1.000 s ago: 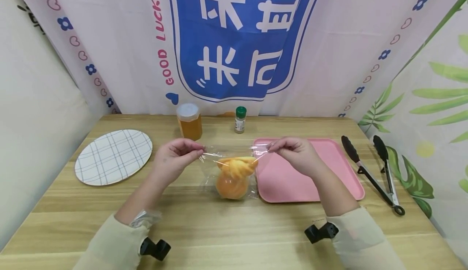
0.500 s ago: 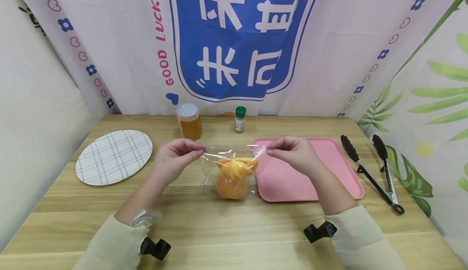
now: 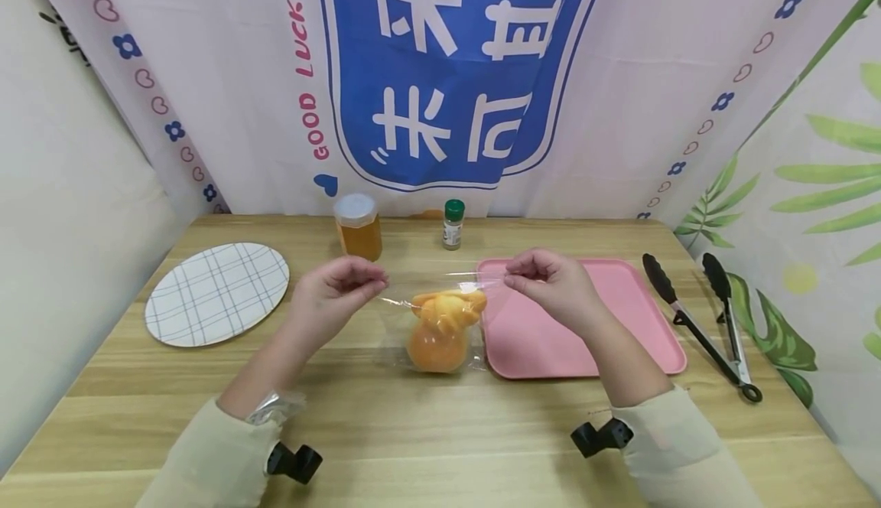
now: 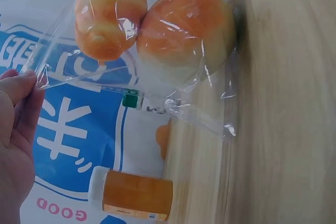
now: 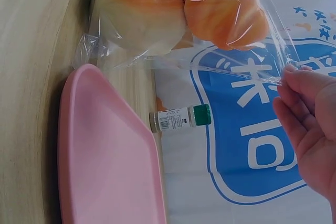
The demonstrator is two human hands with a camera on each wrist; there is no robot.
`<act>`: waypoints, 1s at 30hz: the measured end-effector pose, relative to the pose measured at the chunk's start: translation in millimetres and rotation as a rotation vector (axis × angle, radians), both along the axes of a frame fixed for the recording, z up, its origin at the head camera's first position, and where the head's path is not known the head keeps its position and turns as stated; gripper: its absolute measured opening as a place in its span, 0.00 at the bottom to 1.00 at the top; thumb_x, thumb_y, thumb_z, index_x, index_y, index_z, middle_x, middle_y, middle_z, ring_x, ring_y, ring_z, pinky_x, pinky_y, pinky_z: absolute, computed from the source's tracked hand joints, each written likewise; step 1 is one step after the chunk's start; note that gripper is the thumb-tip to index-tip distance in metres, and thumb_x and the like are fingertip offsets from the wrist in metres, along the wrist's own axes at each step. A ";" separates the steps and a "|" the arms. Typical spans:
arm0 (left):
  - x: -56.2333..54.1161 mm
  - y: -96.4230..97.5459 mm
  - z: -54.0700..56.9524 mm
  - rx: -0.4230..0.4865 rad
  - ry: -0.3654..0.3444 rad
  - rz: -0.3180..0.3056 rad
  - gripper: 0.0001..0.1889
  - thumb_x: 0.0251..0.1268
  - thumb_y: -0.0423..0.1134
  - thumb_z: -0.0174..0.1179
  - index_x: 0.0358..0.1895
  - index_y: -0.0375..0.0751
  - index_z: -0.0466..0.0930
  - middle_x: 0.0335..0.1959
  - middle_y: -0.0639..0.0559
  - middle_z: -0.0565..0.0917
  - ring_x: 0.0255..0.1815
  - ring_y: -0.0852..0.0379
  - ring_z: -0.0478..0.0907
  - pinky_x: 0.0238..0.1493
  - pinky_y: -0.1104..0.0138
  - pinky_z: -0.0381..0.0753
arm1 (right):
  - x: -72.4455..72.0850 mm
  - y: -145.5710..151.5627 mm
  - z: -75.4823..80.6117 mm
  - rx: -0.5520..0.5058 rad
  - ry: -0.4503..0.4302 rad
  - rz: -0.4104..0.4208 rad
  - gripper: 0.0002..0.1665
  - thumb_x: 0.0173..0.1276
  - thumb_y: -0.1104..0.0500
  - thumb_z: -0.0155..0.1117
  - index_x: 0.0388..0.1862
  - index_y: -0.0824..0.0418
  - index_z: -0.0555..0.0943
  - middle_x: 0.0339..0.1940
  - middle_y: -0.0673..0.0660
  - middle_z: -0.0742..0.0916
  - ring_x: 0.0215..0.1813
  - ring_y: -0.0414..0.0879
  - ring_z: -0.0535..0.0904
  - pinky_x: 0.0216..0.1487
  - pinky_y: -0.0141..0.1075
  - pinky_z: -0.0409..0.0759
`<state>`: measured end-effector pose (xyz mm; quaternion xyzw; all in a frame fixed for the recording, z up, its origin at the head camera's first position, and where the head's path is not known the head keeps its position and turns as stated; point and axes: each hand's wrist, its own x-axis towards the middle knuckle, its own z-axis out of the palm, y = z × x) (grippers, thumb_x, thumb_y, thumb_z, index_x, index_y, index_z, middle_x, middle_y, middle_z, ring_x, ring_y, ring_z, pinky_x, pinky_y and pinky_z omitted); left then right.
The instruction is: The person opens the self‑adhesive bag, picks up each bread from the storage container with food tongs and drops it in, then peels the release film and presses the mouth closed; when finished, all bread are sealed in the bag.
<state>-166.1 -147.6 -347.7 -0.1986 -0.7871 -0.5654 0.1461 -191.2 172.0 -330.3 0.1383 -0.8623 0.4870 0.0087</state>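
Note:
A clear plastic bag [image 3: 395,340] stands at the middle of the table, its top edge stretched between both hands. Inside it a round bread bun [image 3: 437,349] sits low, with a twisted bread roll [image 3: 450,311] on top of it. My left hand [image 3: 335,294] pinches the bag's upper left corner between thumb and fingers. At the upper right corner, the right hand [image 3: 556,288] pinches the film the same way. Both wrist views show the two breads touching through the film: the bun [image 4: 184,32] beside the roll [image 4: 109,19] in the left one.
Behind the bag stand a honey-coloured jar [image 3: 359,234] and a green-capped spice bottle [image 3: 452,226]. A checked oval plate [image 3: 219,294] lies to the left. The pink tray [image 3: 551,347] is right of the bag, partly under the right hand, with tongs [image 3: 709,340] beyond it.
The twisted roll has shifted and turned slightly inside the bag, tilting up toward the right. Both hands keep their pinch on the bag's corners and have barely moved.

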 end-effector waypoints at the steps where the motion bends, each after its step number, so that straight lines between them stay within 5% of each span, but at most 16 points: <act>1: 0.4 0.4 -0.4 -0.007 0.020 -0.005 0.08 0.56 0.20 0.64 0.39 0.27 0.82 0.36 0.39 0.88 0.35 0.71 0.83 0.36 0.77 0.85 | -0.2 0.5 0.2 0.005 0.001 0.003 0.09 0.65 0.63 0.68 0.43 0.64 0.83 0.41 0.60 0.88 0.39 0.39 0.81 0.39 0.26 0.84; 4: 1.1 1.0 -1.9 0.016 -0.020 -0.021 0.13 0.58 0.21 0.64 0.46 0.28 0.81 0.38 0.36 0.87 0.37 0.68 0.83 0.38 0.77 0.85 | 0.1 1.3 0.8 0.011 0.000 0.012 0.09 0.65 0.62 0.68 0.43 0.64 0.83 0.41 0.59 0.87 0.40 0.41 0.81 0.40 0.26 0.84; 8: -1.3 1.8 -5.9 0.080 -0.234 -0.068 0.20 0.60 0.27 0.65 0.57 0.31 0.77 0.44 0.47 0.87 0.43 0.65 0.82 0.45 0.75 0.84 | 0.9 1.4 -0.6 0.000 0.018 0.029 0.08 0.65 0.63 0.68 0.42 0.64 0.83 0.39 0.58 0.87 0.39 0.39 0.80 0.39 0.26 0.83; 12: -4.7 6.4 -12.2 0.090 -0.387 -0.076 0.18 0.63 0.34 0.65 0.55 0.32 0.78 0.47 0.54 0.87 0.43 0.64 0.82 0.46 0.75 0.84 | 1.7 1.4 -2.3 -0.009 0.027 0.043 0.08 0.64 0.64 0.68 0.41 0.65 0.83 0.38 0.58 0.86 0.37 0.38 0.80 0.37 0.26 0.83; 19: -3.7 15.8 -13.4 0.191 -0.351 -0.060 0.06 0.68 0.33 0.60 0.43 0.34 0.78 0.40 0.64 0.89 0.39 0.62 0.83 0.42 0.74 0.83 | 1.0 -7.4 11.3 0.064 -0.029 0.132 0.16 0.64 0.56 0.69 0.49 0.58 0.82 0.40 0.55 0.85 0.43 0.46 0.79 0.42 0.33 0.83; 25: -3.8 22.9 -10.1 0.252 -0.327 -0.151 0.03 0.69 0.28 0.57 0.42 0.32 0.75 0.36 0.67 0.88 0.40 0.65 0.85 0.48 0.72 0.86 | -6.5 -48.0 33.8 0.356 -0.012 0.303 0.23 0.61 0.44 0.71 0.51 0.55 0.83 0.40 0.50 0.86 0.42 0.44 0.79 0.44 0.35 0.82; 30: -3.5 27.1 -9.0 0.203 -0.285 -0.173 0.06 0.68 0.28 0.57 0.43 0.26 0.75 0.34 0.69 0.87 0.36 0.66 0.83 0.42 0.73 0.85 | -8.8 -86.1 42.2 0.585 0.073 0.381 0.19 0.62 0.39 0.69 0.40 0.51 0.86 0.31 0.45 0.86 0.33 0.40 0.78 0.34 0.31 0.79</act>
